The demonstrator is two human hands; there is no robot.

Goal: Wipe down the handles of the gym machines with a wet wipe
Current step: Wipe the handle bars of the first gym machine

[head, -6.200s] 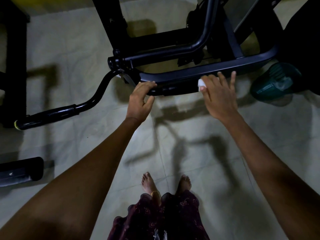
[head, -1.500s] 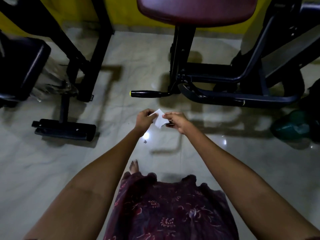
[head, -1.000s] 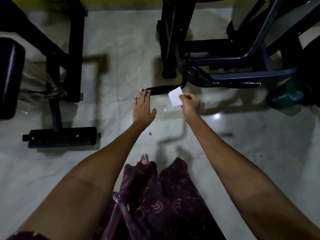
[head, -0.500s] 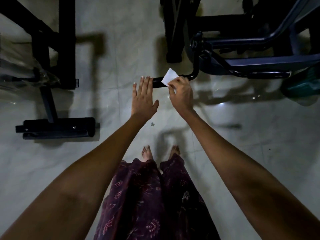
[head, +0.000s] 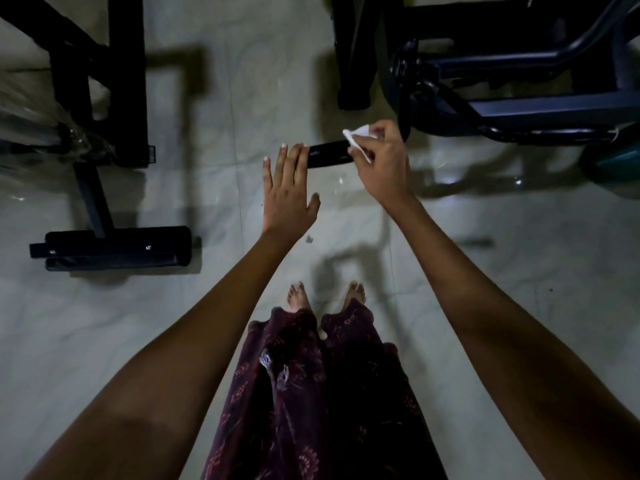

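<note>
A black handle grip (head: 329, 157) sticks out to the left from the dark gym machine frame (head: 540, 112). My right hand (head: 382, 164) pinches a white wet wipe (head: 356, 140) and holds it against the grip's right part. My left hand (head: 287, 188) is flat with straight fingers, its fingertips over the grip's free left end. The grip's right end is hidden behind my right hand.
Another black machine stand with a floor foot (head: 114, 247) is on the left. A teal object (head: 616, 168) lies at the right edge. My bare feet (head: 325, 296) and dark patterned skirt are below on the pale tiled floor (head: 207, 188).
Over the last second both hands reached the handle. My right hand has brought the wipe onto the grip and moved right along it; my left hand's fingertips stay at its free end.
</note>
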